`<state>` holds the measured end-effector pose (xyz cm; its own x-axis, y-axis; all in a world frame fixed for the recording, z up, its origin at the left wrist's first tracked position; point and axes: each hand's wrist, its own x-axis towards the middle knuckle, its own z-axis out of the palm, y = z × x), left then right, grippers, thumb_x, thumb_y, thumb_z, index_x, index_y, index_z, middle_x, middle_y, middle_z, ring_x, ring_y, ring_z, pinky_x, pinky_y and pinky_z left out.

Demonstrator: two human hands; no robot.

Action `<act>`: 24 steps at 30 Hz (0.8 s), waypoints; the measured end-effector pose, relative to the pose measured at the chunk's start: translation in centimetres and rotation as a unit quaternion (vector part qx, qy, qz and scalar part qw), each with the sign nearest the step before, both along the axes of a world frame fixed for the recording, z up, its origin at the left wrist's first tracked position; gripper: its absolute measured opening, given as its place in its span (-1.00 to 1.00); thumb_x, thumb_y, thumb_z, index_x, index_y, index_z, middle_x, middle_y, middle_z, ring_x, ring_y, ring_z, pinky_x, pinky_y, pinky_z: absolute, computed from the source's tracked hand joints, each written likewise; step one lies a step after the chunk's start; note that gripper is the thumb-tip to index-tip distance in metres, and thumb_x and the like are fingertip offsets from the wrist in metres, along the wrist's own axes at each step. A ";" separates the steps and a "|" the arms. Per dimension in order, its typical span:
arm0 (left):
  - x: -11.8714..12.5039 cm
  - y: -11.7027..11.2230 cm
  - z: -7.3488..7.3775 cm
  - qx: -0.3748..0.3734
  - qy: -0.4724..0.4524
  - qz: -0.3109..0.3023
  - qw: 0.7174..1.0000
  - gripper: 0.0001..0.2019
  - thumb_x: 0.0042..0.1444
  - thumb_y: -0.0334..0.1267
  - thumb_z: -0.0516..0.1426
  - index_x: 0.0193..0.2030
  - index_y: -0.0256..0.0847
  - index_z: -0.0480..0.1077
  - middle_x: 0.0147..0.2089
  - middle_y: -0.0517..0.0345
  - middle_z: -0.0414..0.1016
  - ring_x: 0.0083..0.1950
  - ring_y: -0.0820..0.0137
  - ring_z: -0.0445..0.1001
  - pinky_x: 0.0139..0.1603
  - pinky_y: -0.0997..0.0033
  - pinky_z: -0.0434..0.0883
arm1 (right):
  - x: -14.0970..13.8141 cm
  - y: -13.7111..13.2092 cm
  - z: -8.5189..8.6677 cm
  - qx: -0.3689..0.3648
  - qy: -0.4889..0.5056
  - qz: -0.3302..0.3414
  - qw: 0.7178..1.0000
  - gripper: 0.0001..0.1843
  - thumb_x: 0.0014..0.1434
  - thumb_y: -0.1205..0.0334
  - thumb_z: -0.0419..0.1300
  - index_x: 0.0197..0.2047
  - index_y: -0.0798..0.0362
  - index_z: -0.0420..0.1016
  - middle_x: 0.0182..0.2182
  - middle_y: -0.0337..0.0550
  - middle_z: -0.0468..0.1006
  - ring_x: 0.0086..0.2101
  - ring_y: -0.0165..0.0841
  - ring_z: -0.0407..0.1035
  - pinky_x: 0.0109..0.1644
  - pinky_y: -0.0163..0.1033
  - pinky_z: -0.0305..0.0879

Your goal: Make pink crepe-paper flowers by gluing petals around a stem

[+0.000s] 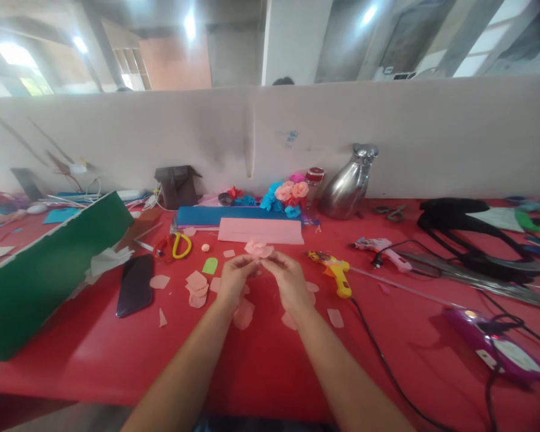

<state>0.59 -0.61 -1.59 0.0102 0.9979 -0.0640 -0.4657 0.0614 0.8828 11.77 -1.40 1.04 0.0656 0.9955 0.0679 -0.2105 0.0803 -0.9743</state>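
Between my hands, above the middle of the red table, is a small pink paper flower (pixel 257 248) with ruffled petals. My left hand (pixel 234 276) pinches its base from the left. From the right, my right hand (pixel 288 277) closes its fingertips on the same flower. Cut pink paper petals (pixel 197 282) lie in a small pile left of my left hand, and single ones (pixel 243 315) lie loose under my wrists. Near the pile sits a green rounded template (pixel 210 266). A yellow glue gun (pixel 337 273) rests to the right of my right hand.
Left are a green board (pixel 58 270), a dark phone (pixel 135 285) and yellow-and-red-handled scissors (pixel 175 246). Behind lie a folded pink sheet (pixel 261 231), finished paper flowers (pixel 290 192) and a steel jug (pixel 348 183). Right are a pink glue gun (pixel 384 249) and a purple power strip (pixel 499 348) with cords.
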 end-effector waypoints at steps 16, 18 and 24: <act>0.2 -0.2 -0.5 0.035 0.068 -0.003 0.997 -0.85 -0.15 -0.27 0.25 -0.42 -0.30 0.50 -0.51 0.17 0.42 -0.54 0.58 0.26 -0.48 0.55 0.22 | 0.0 -0.1 -0.1 0.024 -0.069 -0.015 0.997 -0.71 -0.07 0.15 0.28 -0.23 0.05 0.58 -0.24 -0.12 0.61 -0.19 -0.19 0.44 -0.12 -0.15 0.33; 0.1 -0.1 -0.6 0.041 0.072 -0.004 0.997 -0.86 -0.14 -0.27 0.24 -0.42 -0.30 0.50 -0.51 0.18 0.42 -0.55 0.58 0.25 -0.47 0.56 0.21 | 0.0 -0.1 -0.2 0.029 -0.074 -0.015 0.997 -0.71 -0.06 0.14 0.28 -0.22 0.04 0.58 -0.23 -0.12 0.61 -0.19 -0.19 0.44 -0.13 -0.16 0.33; 0.1 0.0 -0.5 0.057 0.082 -0.010 0.995 -0.85 -0.12 -0.25 0.24 -0.39 -0.27 0.52 -0.50 0.18 0.43 -0.52 0.57 0.26 -0.46 0.54 0.20 | 0.1 -0.1 -0.5 0.034 -0.098 -0.024 0.994 -0.70 -0.05 0.09 0.27 -0.25 0.05 0.57 -0.30 -0.12 0.61 -0.27 -0.19 0.45 -0.24 -0.18 0.35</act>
